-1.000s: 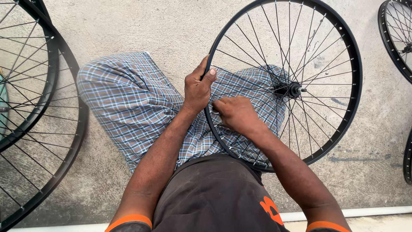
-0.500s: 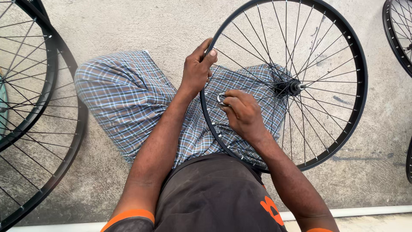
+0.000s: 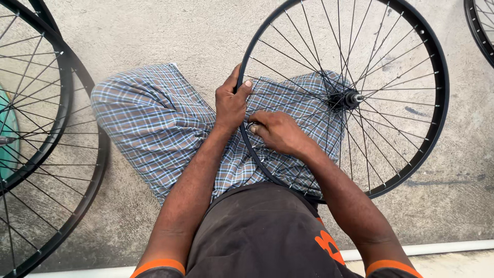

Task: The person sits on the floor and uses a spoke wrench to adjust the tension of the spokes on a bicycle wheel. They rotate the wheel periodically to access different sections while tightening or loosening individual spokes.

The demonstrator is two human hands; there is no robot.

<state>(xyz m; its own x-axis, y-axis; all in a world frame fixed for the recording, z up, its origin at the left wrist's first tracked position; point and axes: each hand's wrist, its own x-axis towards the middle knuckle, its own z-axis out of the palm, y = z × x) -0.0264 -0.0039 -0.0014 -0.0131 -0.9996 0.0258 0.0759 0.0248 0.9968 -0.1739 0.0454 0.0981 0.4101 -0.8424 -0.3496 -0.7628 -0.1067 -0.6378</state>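
Note:
A black spoked bicycle wheel point(image 3: 441, 98) rests on my lap, with its hub point(image 3: 346, 98) to the right of my hands. My left hand point(image 3: 231, 104) grips the rim on its left side, thumb over the outer edge. My right hand point(image 3: 278, 132) lies inside the rim among the spokes, fingers pinched around a small metal piece at the rim; what it is cannot be made out. My legs under checked cloth point(image 3: 154, 123) lie beneath the wheel.
Two more black spoked wheels point(image 3: 67, 103) lie overlapped on the concrete floor at the left, over something teal point(image 3: 7, 128). Part of another wheel point(image 3: 478, 31) shows at the top right. A white strip point(image 3: 447, 248) runs along the bottom right.
The wheel has shifted slightly up and right in view. My right hand has moved from the rim's edge to inside it among the spokes. My left hand keeps its hold on the rim.

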